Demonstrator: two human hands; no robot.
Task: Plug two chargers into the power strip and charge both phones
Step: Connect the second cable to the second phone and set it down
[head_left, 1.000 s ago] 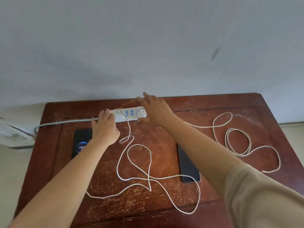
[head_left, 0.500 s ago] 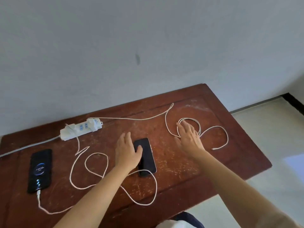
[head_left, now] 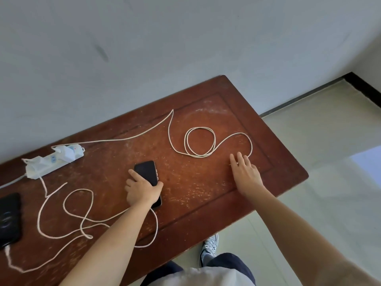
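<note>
A white power strip (head_left: 54, 159) lies at the table's back left with two white chargers plugged into it. One phone (head_left: 9, 217) with a lit screen lies at the far left edge, and a white cable (head_left: 61, 236) enters its near end. A second, dark phone (head_left: 146, 171) lies mid-table. My left hand (head_left: 142, 189) grips its near half, thumb on the right edge, fingers on the left. The other white cable (head_left: 199, 141) runs from the strip into a coil at the right. My right hand (head_left: 245, 174) lies flat with its fingertips on that cable's free end.
The worn red-brown wooden table (head_left: 206, 182) stands against a grey wall. Its right end and front edge drop off to a pale tiled floor (head_left: 319, 162). My shoe (head_left: 210, 246) and trouser leg show below the front edge.
My left hand has closed around the dark phone's near end. My right hand has slid off the coil toward the cable's free end. The view has swung further right.
</note>
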